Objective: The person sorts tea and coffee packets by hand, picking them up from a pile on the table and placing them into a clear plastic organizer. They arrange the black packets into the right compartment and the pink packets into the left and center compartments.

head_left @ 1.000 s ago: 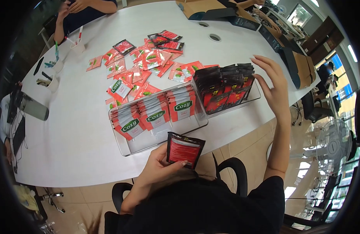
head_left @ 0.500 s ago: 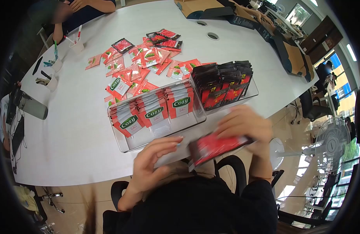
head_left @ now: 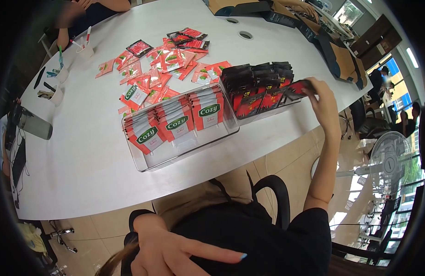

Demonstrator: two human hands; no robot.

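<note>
My right hand (head_left: 324, 99) holds a red and black sachet (head_left: 299, 88) at the right end of a clear tray (head_left: 293, 105) packed with upright black sachets (head_left: 256, 87). My left hand (head_left: 175, 252) is down at my lap, below the table edge, fingers spread and holding nothing. In front of me a second clear tray (head_left: 152, 163) holds rows of red and white Cozy sachets (head_left: 175, 122).
Loose red sachets (head_left: 157, 69) lie scattered on the white table (head_left: 83, 156) beyond the trays. Cups with pens (head_left: 60, 76) stand at the far left, where another person sits. Brown cardboard boxes (head_left: 346, 60) line the right edge. A fan (head_left: 396, 156) stands on the floor.
The sachet passed from my left hand to my right, which carried it up to the black-sachet tray. My left hand dropped to my lap.
</note>
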